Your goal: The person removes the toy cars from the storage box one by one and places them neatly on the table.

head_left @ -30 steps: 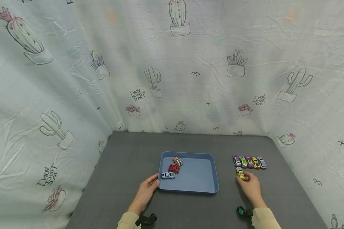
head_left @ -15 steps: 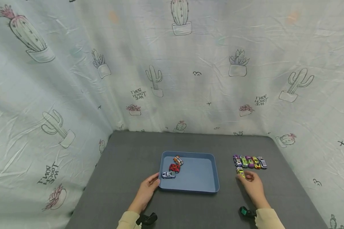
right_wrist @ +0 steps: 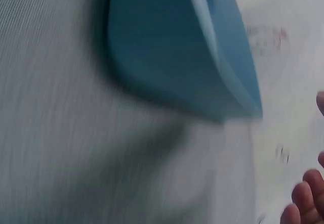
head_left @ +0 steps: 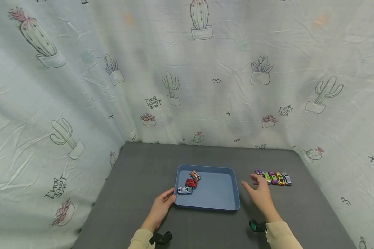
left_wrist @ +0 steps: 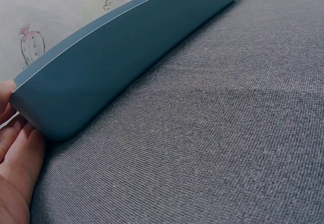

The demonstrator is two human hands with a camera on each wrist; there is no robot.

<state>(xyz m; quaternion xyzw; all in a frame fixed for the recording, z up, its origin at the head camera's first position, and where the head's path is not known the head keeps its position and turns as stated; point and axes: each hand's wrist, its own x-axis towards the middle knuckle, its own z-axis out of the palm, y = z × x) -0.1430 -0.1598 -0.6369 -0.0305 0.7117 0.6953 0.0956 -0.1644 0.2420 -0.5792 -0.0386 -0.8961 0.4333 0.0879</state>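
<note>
Right hand (head_left: 261,193) pointed ahead, fingers apart, empty.
Left hand (head_left: 160,206) held the blue rectangular tray (head_left: 216,188) to its right.

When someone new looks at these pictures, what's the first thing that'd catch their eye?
Probably the blue tray on the gray table, with orange, red and silver toy cars in its left half. Next might be the row of bright toy cars right of it, partly covered by the right hand. Cactus-print cloth fills the background.
</note>
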